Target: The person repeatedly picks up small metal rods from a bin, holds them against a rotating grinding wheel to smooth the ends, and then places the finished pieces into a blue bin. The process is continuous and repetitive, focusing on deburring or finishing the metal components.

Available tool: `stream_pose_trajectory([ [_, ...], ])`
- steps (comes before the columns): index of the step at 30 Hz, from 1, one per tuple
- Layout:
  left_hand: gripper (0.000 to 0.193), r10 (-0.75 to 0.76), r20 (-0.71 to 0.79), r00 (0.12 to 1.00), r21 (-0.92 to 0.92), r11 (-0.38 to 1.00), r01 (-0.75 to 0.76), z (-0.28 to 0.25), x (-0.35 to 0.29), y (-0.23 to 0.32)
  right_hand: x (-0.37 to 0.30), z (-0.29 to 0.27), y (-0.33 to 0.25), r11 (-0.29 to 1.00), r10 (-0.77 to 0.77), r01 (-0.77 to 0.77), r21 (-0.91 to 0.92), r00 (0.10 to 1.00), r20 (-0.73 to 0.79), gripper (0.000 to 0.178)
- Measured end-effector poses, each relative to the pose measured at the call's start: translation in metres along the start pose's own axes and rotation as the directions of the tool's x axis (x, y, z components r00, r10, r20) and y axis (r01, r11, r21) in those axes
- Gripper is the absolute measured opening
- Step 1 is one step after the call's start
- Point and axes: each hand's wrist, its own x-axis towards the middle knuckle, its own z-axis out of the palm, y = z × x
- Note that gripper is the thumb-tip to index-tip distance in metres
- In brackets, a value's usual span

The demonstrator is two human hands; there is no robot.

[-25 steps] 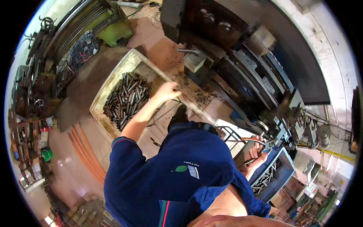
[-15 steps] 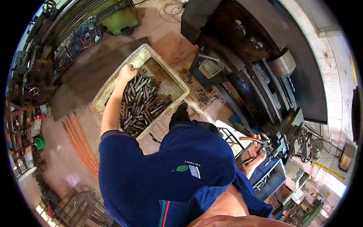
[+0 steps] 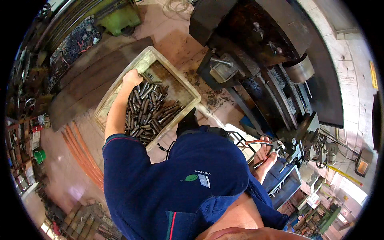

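My left hand [image 3: 133,78] is closed over the far left part of a pale, stained tray [image 3: 188,82], just above a pile of dark metal cylinders [image 3: 146,108]. What its curled fingers hold, if anything, is hidden. Over on the right, my right hand [image 3: 264,157] grips pliers [image 3: 258,142] with orange-and-dark handles; their metal jaws point right, toward the machine's parts. The second handle is partly covered by my fingers.
A dark lathe [image 3: 272,100] with a metal chuck [image 3: 300,71] fills the right side. Below my right hand is a blue bin [image 3: 286,188] holding metal rods. Copper-coloured bars [image 3: 82,154] lie on the floor at left, near a dark board [image 3: 86,80].
My left hand has shifted slightly left over the tray and stays closed. My right hand keeps the pliers, which have tilted a little and moved slightly left and up.
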Motion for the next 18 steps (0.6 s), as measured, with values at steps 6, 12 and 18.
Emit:
stream_pose_trajectory([
  [6, 0.024, 0.020, 0.177, 0.984, -0.837, 0.528, 0.140, -0.053, -0.057, -0.006, -0.002, -0.008, -0.005, 0.992, -0.022, 0.023, -0.122, 1.000, 0.008, 0.060],
  [12, 0.030, 0.427, -0.020, 0.904, -0.994, -0.102, 0.026, -0.093, -0.132, 0.105, 0.017, 0.020, -0.014, 0.817, 0.075, 0.027, -0.576, 0.985, 0.153, 0.051],
  [18, 0.020, 0.728, -0.084, 0.681, -0.995, -0.096, -0.020, -0.120, -0.190, 0.269, 0.007, 0.063, -0.005, 0.507, 0.312, -0.026, -0.861, 0.938, 0.155, 0.050],
])
